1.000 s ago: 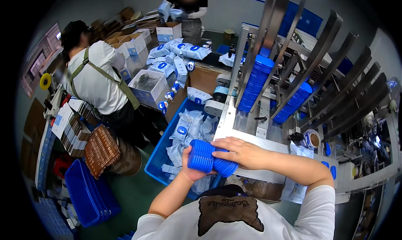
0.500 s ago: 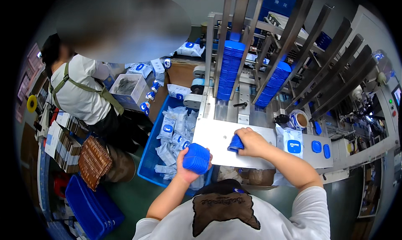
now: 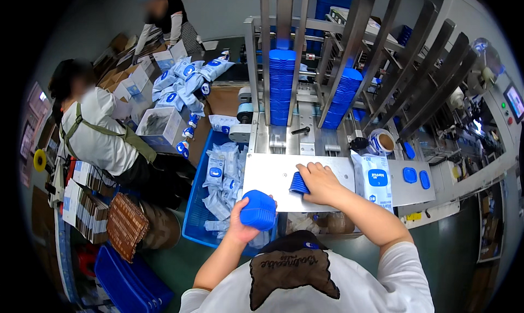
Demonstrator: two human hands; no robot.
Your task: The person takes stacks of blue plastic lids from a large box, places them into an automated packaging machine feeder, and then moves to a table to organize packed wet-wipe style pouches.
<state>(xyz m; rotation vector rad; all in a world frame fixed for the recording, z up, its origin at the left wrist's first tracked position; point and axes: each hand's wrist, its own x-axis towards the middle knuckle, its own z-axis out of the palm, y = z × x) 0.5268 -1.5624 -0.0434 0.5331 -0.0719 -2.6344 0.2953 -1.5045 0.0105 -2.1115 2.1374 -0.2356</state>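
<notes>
My left hand (image 3: 242, 224) is closed around a thick stack of blue plastic lids (image 3: 258, 210), lifted just off the near left corner of the metal plate (image 3: 267, 174). On that plate, my right hand (image 3: 323, 184) grips a shorter stack of blue lids (image 3: 298, 183), its fingers curled over the stack's right side. Beyond the plate, two tall columns of the same lids, a left column (image 3: 282, 89) and a right column (image 3: 342, 97), stand between upright metal rails. A white and blue wipes pack (image 3: 373, 176) lies right of my right hand.
Two loose lids, one (image 3: 409, 175) beside another (image 3: 424, 180), lie on the plate's right end with a tape roll (image 3: 381, 142) nearby. A blue crate (image 3: 192, 217) of wipes packs stands at left. One co-worker (image 3: 101, 127) works at left; another (image 3: 164, 18) leans over boxes behind.
The view has shifted, so the machine sits farther left in it and the far co-worker shows. Both hands keep hold of their lid stacks, with little movement over the plate.
</notes>
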